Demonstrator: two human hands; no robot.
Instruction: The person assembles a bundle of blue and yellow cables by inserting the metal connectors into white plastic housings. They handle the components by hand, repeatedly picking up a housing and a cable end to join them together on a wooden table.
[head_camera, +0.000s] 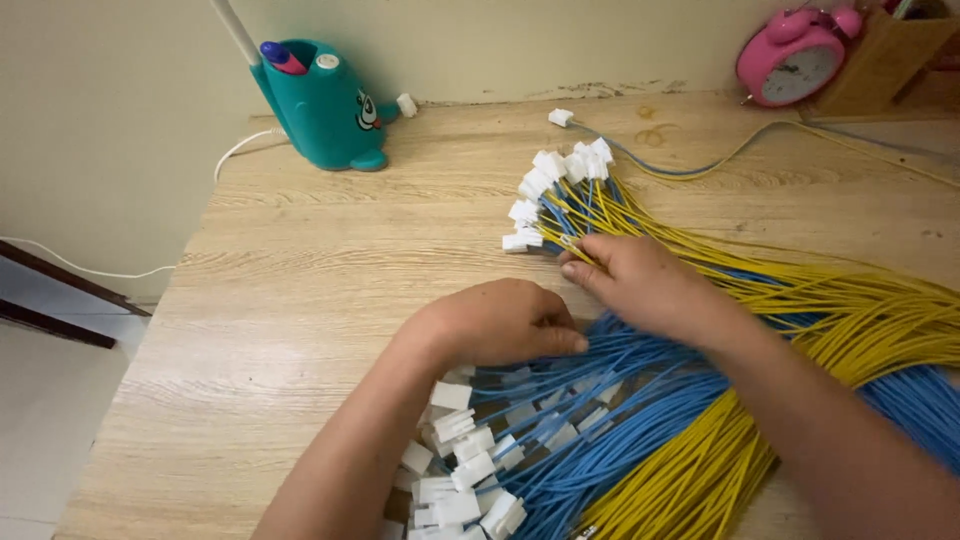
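My left hand (500, 322) rests knuckles-up on a bundle of blue wires (610, 400), fingers curled around some of them. White plastic connectors (455, 470) end that bundle near my left forearm. My right hand (640, 280) lies on a second bundle of yellow and blue wires (850, 300), its fingertips pinching wires just behind another cluster of white connectors (555, 185). Both bundles lie on a light wooden table (300, 290) and run off to the right.
A teal cartoon-shaped pen holder (325, 105) stands at the back left with a white cord (235, 150) beside it. A pink alarm clock (790, 60) and a brown box (885, 60) are at the back right. One loose wire with a connector (562, 117) lies near the wall.
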